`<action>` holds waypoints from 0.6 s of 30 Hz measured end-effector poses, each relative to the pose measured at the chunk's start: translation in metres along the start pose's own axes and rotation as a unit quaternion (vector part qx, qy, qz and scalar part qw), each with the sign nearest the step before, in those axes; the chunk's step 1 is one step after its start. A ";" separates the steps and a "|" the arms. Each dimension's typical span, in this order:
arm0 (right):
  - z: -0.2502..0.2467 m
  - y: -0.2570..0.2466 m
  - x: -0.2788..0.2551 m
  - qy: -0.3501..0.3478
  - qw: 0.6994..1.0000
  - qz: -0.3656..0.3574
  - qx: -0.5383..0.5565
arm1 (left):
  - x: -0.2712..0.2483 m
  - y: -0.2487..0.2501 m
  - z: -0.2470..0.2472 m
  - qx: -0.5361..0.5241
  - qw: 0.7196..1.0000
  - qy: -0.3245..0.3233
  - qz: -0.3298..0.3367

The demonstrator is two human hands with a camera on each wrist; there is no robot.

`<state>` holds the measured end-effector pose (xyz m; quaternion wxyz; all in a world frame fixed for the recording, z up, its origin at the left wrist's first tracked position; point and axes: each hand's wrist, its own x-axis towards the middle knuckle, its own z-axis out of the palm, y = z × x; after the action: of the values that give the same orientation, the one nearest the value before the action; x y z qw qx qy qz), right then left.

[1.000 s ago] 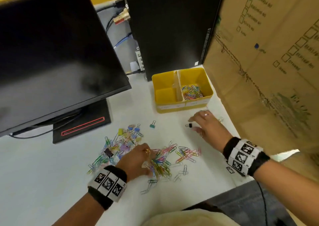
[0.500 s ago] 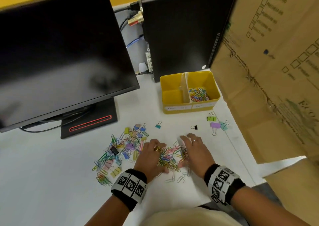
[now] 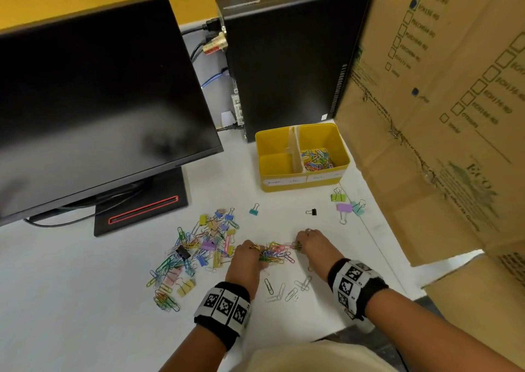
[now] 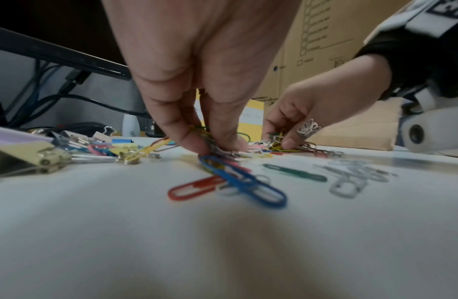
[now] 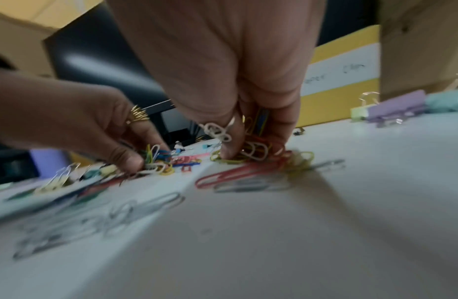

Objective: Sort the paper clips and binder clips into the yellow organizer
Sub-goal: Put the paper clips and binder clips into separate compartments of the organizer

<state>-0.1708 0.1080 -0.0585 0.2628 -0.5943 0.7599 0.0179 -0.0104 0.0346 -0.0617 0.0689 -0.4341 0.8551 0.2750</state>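
Observation:
A yellow organizer [image 3: 302, 185] stands on the white desk; its right compartment holds coloured paper clips [image 3: 315, 159], its left one looks bare. A mixed pile of paper clips and binder clips [image 3: 199, 249] lies to the left. My left hand [image 3: 250, 258] and right hand [image 3: 308, 245] sit on either side of a small heap of paper clips [image 3: 277, 253]. The left fingers [image 4: 181, 129] pinch clips [image 4: 210, 139] against the desk. The right fingers [image 5: 230, 145] curl round a bunch of clips [image 5: 258, 141].
Green, purple and teal binder clips [image 3: 345, 205] lie right of the organizer, a small black one [image 3: 312, 212] and a teal one [image 3: 254, 210] in front of it. Plain clips [image 3: 284, 289] lie near my wrists. A monitor [image 3: 93, 110], a computer tower [image 3: 287, 59] and cardboard [image 3: 440, 101] hem the desk.
My right hand came back from near the organizer to the heap of paper clips. Both hands have drawn the clips together between them and closed their fingers on them.

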 end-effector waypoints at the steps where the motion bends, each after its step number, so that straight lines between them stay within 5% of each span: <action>1: 0.000 0.005 0.002 -0.005 1.000 0.008 0.028 | 0.002 0.000 -0.003 -0.012 1.000 0.002 -0.003; 6: -0.017 0.024 -0.001 0.049 0.977 0.065 0.197 | 0.006 0.008 -0.028 -0.101 0.994 0.031 -0.005; 12: -0.094 0.035 0.001 0.152 0.913 0.047 0.375 | 0.032 0.052 -0.082 -0.262 0.962 0.070 0.037; 15: -0.135 0.051 0.030 0.242 0.892 0.068 0.375 | 0.062 0.093 -0.114 -0.309 0.943 0.101 0.071; 18: -0.157 0.068 0.066 0.246 0.890 0.119 0.364 | 0.104 0.132 -0.127 -0.332 0.933 0.133 0.046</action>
<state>-0.3024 0.0160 0.0292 0.2608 -0.3477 0.8184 -0.3759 -0.1617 -0.0439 0.0622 -0.2061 -0.4249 0.7357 0.4856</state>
